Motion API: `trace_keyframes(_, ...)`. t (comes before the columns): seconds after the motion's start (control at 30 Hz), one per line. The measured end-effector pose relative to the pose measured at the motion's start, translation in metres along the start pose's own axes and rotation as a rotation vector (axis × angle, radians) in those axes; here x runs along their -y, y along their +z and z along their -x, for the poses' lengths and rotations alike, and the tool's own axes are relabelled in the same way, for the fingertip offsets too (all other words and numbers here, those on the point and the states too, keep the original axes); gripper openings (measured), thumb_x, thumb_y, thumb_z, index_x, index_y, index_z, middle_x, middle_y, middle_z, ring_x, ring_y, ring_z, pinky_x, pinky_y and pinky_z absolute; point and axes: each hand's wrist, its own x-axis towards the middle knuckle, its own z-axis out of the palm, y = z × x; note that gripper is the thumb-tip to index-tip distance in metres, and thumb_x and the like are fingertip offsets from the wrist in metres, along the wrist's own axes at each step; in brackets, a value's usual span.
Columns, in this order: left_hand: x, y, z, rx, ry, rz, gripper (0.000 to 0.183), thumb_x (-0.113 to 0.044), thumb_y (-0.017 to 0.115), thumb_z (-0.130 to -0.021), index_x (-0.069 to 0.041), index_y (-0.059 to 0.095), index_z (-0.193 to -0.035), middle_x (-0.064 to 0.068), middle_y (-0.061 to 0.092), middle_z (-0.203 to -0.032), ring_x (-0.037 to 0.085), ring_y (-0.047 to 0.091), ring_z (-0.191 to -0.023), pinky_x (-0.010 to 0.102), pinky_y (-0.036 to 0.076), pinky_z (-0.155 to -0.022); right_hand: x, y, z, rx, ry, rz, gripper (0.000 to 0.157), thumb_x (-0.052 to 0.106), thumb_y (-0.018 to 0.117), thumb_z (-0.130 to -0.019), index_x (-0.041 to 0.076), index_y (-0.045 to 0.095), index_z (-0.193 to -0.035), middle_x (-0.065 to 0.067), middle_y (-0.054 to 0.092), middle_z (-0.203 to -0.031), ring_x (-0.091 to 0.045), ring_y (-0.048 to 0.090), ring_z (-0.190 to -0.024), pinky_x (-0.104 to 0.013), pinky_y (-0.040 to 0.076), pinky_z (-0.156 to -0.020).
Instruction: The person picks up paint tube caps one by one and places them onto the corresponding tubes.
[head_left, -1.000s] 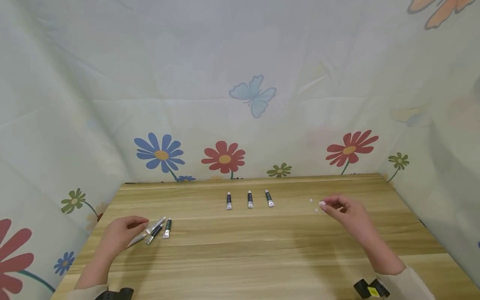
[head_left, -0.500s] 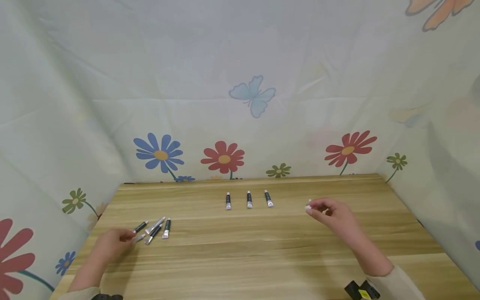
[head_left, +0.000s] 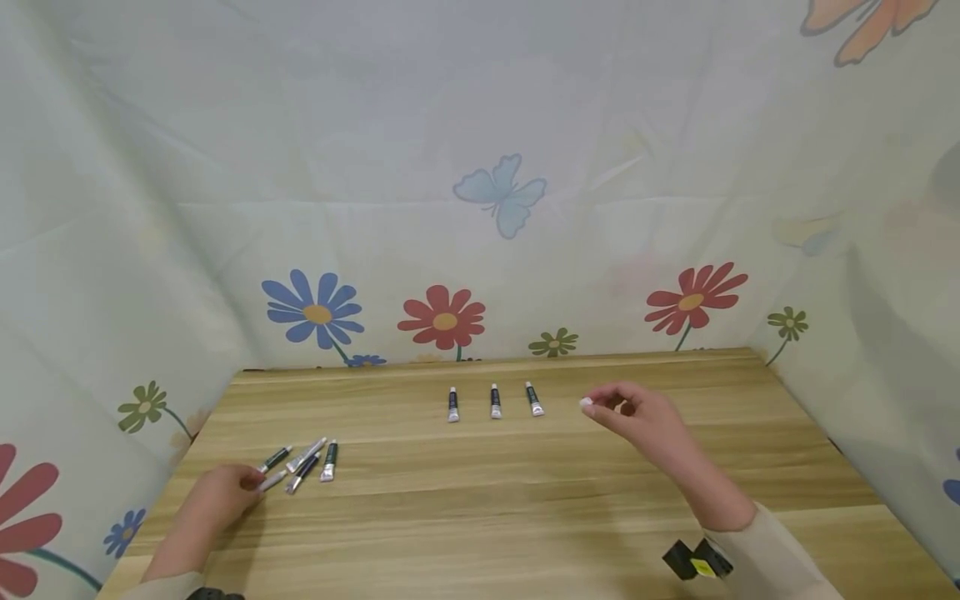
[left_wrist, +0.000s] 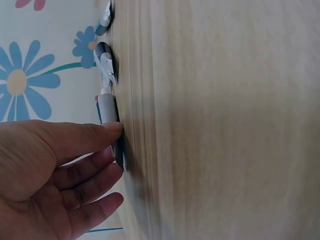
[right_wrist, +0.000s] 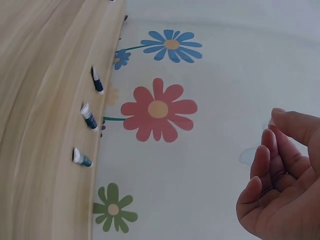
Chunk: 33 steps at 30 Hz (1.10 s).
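Note:
My left hand (head_left: pixel 225 492) is at the left of the table, thumb and fingers pinching the near end of a light grey paint tube (left_wrist: pixel 108 107). Close beside it lie a green-labelled tube (head_left: pixel 277 459), a whitish tube (head_left: pixel 306 455), a dark tube (head_left: pixel 303 472) and another green one (head_left: pixel 330 461). Raised over the table's right half, my right hand (head_left: pixel 637 417) holds a small white piece (head_left: pixel 586 402) between thumb and index finger; mostly its edge shows in the right wrist view. Left of that hand, three small paint tubes (head_left: pixel 495 402) lie in a spaced row.
The wood-grain table (head_left: pixel 465 533) ends at the back against a pale curtain (head_left: pixel 360 167) printed with flowers and a butterfly. Curtain also hangs along both sides. Each wrist wears a black camera strap (head_left: pixel 697 560).
My right hand has moved left toward the tube row, carrying the white piece. My left hand has drawn back from over the tubes, uncovering a green one, and now pinches the grey tube.

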Motion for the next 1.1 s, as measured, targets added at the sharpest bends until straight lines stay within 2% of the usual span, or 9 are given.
trace_keyframes(0.23, -0.005, 0.001, -0.002, -0.005, 0.008, -0.026, 0.02, -0.003, 0.073, -0.085, 0.009, 0.073, -0.1, 0.021, 0.075, -0.092, 0.037, 0.07, -0.087, 0.057, 0.054, -0.082, 0.014, 0.003, -0.007, 0.015, -0.03, -0.034, 0.029, 0.03, 0.074, -0.094, 0.007, 0.073, -0.112, -0.007, 0.071, -0.096, -0.018, 0.05, -0.08, -0.024, 0.041, -0.061)
trace_keyframes(0.47, -0.003, -0.002, 0.0, -0.021, 0.004, -0.046, 0.019, -0.003, 0.072, -0.082, 0.008, 0.072, -0.098, 0.021, 0.073, -0.09, 0.031, 0.068, -0.082, 0.056, 0.054, -0.08, 0.026, 0.003, -0.014, 0.033, -0.096, -0.042, 0.024, 0.026, 0.073, -0.096, 0.007, 0.073, -0.11, -0.008, 0.072, -0.096, -0.018, 0.051, -0.079, -0.024, 0.043, -0.063)
trace_keyframes(0.7, -0.011, -0.014, 0.005, -0.105, 0.053, -0.02, 0.024, -0.005, 0.069, -0.085, 0.01, 0.072, -0.104, 0.02, 0.074, -0.091, 0.025, 0.067, -0.078, 0.048, 0.055, -0.072, 0.035, 0.001, -0.02, 0.045, -0.106, -0.064, 0.024, 0.024, 0.072, -0.096, 0.005, 0.073, -0.111, -0.01, 0.071, -0.097, -0.019, 0.051, -0.08, -0.023, 0.043, -0.064)
trace_keyframes(0.8, -0.021, -0.023, 0.008, -0.132, 0.081, 0.002, 0.023, -0.007, 0.069, -0.089, 0.009, 0.073, -0.106, 0.019, 0.076, -0.09, 0.026, 0.068, -0.079, 0.046, 0.056, -0.071, 0.039, 0.001, -0.022, 0.044, -0.119, -0.068, 0.023, 0.023, 0.072, -0.096, 0.005, 0.073, -0.11, -0.009, 0.07, -0.097, -0.02, 0.053, -0.083, -0.023, 0.044, -0.067)
trace_keyframes(0.9, -0.038, -0.033, 0.013, -0.132, 0.098, 0.02, 0.024, -0.009, 0.069, -0.093, 0.008, 0.073, -0.109, 0.021, 0.077, -0.097, 0.034, 0.072, -0.086, 0.05, 0.058, -0.076, 0.042, 0.002, -0.023, 0.041, -0.135, -0.076, 0.021, 0.021, 0.072, -0.096, 0.004, 0.073, -0.109, -0.01, 0.069, -0.096, -0.02, 0.054, -0.084, -0.023, 0.044, -0.068)
trace_keyframes(1.03, -0.07, -0.046, 0.024, -0.119, 0.116, 0.056, 0.028, -0.013, 0.068, -0.096, 0.005, 0.073, -0.117, 0.024, 0.076, -0.108, 0.04, 0.073, -0.098, 0.053, 0.059, -0.081, 0.046, 0.002, -0.022, 0.046, -0.136, -0.082, 0.021, 0.021, 0.073, -0.096, 0.005, 0.074, -0.109, -0.009, 0.069, -0.095, -0.019, 0.053, -0.083, -0.023, 0.045, -0.067)
trace_keyframes(1.1, -0.088, -0.051, 0.03, -0.133, 0.138, 0.084, 0.028, -0.014, 0.069, -0.096, 0.004, 0.073, -0.118, 0.023, 0.076, -0.11, 0.039, 0.073, -0.098, 0.052, 0.06, -0.081, 0.048, 0.003, -0.021, 0.049, -0.141, -0.081, 0.022, 0.023, 0.073, -0.096, 0.006, 0.074, -0.11, -0.009, 0.069, -0.096, -0.019, 0.053, -0.083, -0.024, 0.045, -0.067)
